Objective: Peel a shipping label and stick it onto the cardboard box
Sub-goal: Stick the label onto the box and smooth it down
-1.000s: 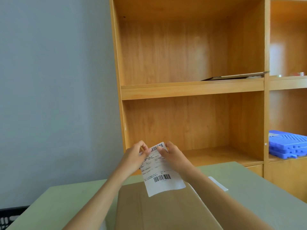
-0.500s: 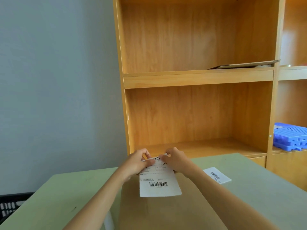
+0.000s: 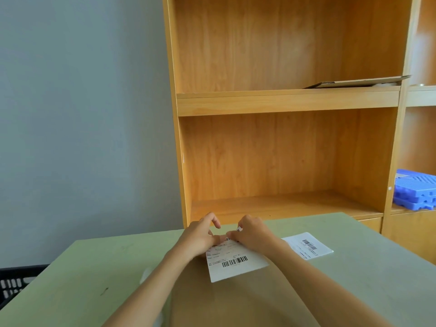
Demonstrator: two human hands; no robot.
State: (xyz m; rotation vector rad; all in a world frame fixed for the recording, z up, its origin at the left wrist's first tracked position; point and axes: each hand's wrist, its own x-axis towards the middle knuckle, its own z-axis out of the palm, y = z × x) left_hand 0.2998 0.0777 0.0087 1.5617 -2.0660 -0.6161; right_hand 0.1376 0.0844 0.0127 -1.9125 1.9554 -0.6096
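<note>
White label [image 3: 236,263] lower now, over box [image 3: 236,300]

Shipping label [image 3: 236,263] far edge hidden under both hands, print too small to read, cardboard box [image 3: 236,303] cut off below

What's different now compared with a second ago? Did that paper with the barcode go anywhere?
Both hands, left and right, brought the shipping label down from the air until it lies over the far part of the cardboard box. They still pinch its far edge. The second label on the green table did not move.
</note>
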